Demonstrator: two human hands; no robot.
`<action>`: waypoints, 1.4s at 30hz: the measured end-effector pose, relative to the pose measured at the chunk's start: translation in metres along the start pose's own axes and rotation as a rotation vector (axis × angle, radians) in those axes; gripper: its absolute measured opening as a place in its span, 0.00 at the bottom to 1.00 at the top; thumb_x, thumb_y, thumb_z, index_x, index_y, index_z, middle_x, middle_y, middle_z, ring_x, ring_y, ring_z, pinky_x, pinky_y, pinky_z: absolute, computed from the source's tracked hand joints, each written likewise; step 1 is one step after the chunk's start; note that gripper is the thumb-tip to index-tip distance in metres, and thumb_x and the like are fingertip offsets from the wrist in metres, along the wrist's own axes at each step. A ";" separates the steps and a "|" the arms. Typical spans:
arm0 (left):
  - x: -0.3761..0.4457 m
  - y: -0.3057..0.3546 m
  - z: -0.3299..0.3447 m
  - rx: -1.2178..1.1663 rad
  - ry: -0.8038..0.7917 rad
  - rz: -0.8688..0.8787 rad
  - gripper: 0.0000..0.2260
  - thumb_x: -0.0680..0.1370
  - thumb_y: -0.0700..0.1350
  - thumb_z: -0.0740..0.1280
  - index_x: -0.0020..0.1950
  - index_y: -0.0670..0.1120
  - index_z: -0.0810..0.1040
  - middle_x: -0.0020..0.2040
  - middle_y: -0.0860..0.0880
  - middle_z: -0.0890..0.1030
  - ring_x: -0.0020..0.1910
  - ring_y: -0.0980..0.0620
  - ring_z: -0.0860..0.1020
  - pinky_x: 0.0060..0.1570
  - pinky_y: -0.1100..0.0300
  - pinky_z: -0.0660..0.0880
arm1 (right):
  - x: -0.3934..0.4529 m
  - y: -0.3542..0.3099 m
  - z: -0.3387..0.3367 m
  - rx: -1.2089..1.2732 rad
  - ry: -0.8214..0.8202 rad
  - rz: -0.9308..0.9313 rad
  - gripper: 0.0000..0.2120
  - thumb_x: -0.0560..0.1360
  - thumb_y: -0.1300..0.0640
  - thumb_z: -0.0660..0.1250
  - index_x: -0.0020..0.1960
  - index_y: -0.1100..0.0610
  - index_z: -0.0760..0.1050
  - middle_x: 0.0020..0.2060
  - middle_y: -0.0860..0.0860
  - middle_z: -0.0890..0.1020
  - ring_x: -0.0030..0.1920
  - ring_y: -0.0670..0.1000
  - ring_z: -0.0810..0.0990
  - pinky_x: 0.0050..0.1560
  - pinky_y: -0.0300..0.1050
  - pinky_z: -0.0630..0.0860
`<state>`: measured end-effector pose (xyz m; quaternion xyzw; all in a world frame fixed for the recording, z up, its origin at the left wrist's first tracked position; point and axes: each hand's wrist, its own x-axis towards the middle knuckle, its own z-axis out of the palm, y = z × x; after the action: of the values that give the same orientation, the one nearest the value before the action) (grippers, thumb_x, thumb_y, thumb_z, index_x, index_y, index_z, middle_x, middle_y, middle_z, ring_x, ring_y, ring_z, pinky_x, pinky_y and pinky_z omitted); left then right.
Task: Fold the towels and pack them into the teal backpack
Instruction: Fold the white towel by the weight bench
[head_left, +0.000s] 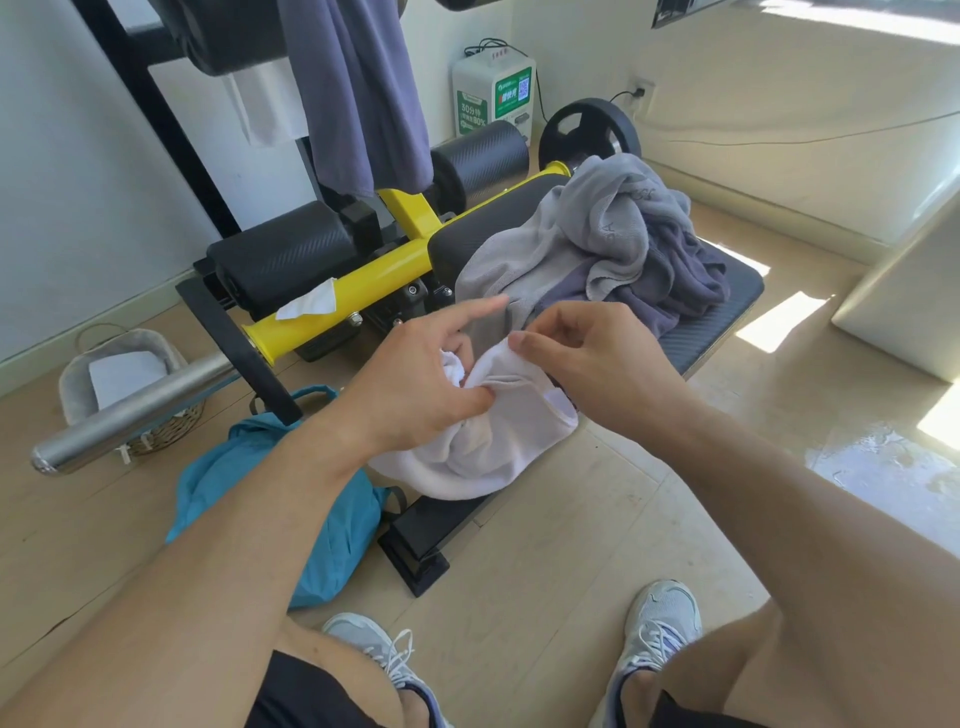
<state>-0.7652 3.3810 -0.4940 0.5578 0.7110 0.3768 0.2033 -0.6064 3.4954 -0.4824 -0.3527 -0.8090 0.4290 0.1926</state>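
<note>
Fingers (524, 343) of both hands pinch white towel (498, 441) between them.

A black padded bench (727, 317) carries a rumpled heap of towels: a light grey towel (587, 228) over a darker purple-grey one (675, 280). A white towel (498, 441) hangs off its near end. On the wooden floor (571, 545) beside it lies the teal backpack (322, 519), slumped.

Pale walls (78, 171), beige tile floor (561, 551) with sun patches, black-yellow bench (722, 322), wicker basket (130, 384) left.
</note>
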 end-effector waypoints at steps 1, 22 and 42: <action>0.001 -0.001 0.000 -0.005 -0.004 -0.002 0.36 0.72 0.40 0.77 0.77 0.57 0.70 0.30 0.57 0.76 0.32 0.60 0.74 0.40 0.74 0.69 | 0.000 0.000 0.000 0.013 0.006 -0.001 0.10 0.77 0.47 0.71 0.41 0.52 0.81 0.37 0.51 0.84 0.34 0.43 0.75 0.41 0.41 0.73; 0.001 -0.001 -0.010 -0.354 -0.103 -0.062 0.25 0.70 0.41 0.80 0.63 0.53 0.76 0.30 0.56 0.75 0.31 0.58 0.74 0.35 0.65 0.72 | 0.005 0.011 -0.016 0.021 -0.250 -0.285 0.06 0.77 0.53 0.74 0.52 0.47 0.78 0.48 0.42 0.84 0.51 0.46 0.82 0.56 0.45 0.78; 0.004 0.003 -0.002 -0.479 0.028 -0.313 0.10 0.81 0.50 0.68 0.51 0.48 0.88 0.49 0.44 0.88 0.53 0.41 0.85 0.63 0.38 0.77 | 0.004 0.010 -0.015 -0.099 0.043 -0.383 0.07 0.74 0.50 0.76 0.51 0.49 0.84 0.49 0.41 0.82 0.52 0.43 0.80 0.53 0.42 0.77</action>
<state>-0.7656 3.3842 -0.4899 0.3719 0.6819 0.5059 0.3751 -0.5964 3.5106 -0.4821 -0.2103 -0.8772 0.3366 0.2703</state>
